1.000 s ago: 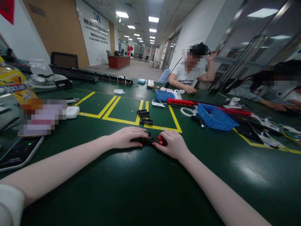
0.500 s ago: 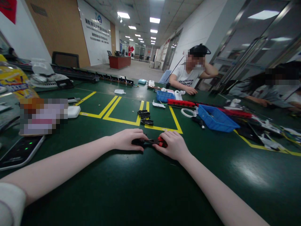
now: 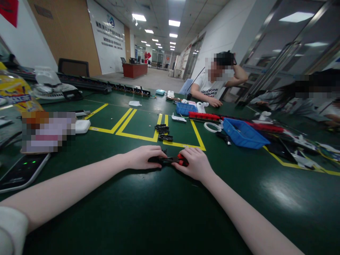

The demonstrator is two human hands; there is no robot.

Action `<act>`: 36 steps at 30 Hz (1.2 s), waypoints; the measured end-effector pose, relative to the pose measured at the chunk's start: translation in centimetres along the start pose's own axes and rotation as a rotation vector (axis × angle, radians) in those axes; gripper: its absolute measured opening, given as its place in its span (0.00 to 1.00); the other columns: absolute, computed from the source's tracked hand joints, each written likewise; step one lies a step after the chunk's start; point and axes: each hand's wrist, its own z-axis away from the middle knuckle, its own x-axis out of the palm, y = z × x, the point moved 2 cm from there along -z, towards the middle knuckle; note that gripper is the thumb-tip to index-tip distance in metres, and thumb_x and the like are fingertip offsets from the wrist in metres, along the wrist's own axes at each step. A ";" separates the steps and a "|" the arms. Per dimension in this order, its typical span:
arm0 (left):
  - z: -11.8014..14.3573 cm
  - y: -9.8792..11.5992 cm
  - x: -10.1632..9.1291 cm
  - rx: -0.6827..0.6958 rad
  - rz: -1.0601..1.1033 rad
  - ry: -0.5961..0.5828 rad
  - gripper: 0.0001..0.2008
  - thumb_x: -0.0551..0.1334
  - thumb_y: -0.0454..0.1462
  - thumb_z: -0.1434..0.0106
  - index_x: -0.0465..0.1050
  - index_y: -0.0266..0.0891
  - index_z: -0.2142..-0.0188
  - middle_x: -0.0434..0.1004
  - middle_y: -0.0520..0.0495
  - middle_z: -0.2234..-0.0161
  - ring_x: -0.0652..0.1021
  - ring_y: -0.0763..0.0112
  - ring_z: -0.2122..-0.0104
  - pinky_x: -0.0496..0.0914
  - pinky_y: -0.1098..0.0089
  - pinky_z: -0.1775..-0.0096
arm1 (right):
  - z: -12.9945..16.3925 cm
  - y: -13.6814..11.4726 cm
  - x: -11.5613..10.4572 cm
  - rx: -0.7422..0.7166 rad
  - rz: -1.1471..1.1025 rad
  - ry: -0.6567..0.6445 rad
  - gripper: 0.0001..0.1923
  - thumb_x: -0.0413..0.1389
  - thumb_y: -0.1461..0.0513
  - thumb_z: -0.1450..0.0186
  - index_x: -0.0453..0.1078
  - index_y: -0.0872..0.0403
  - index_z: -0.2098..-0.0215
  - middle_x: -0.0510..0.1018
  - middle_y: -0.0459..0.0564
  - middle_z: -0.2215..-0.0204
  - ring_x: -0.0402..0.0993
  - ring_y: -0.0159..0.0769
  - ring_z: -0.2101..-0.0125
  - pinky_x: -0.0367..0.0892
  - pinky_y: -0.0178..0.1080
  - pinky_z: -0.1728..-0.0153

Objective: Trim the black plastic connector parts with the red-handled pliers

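Green table [image 3: 148, 212], near edge: left hand [image 3: 143, 157] grips a black part [image 3: 156, 160], right hand [image 3: 195, 163] clenches red-handled pliers [image 3: 177, 161]; three finished-looking black pieces [image 3: 163, 131] lie behind.

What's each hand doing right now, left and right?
Left hand: closed over the black part on the green table.
Right hand: closed on the red-handled tool, its tip at the black part.
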 end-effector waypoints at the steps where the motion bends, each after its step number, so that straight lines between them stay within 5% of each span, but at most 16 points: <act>1: 0.0 -0.1 0.1 0.005 -0.022 0.003 0.16 0.63 0.38 0.36 0.70 0.40 0.49 0.73 0.44 0.56 0.75 0.64 0.59 0.68 0.68 0.60 | 0.0 0.0 0.0 0.000 -0.001 0.001 0.18 0.57 0.47 0.38 0.69 0.54 0.66 0.78 0.53 0.67 0.72 0.41 0.65 0.59 0.41 0.63; 36: 0.1 0.2 0.2 0.090 -0.102 0.054 0.15 0.62 0.40 0.35 0.70 0.39 0.50 0.74 0.44 0.57 0.76 0.65 0.60 0.69 0.69 0.61 | -0.2 0.2 0.1 -0.015 -0.053 -0.038 0.16 0.57 0.49 0.38 0.69 0.53 0.65 0.77 0.53 0.65 0.72 0.42 0.63 0.61 0.42 0.62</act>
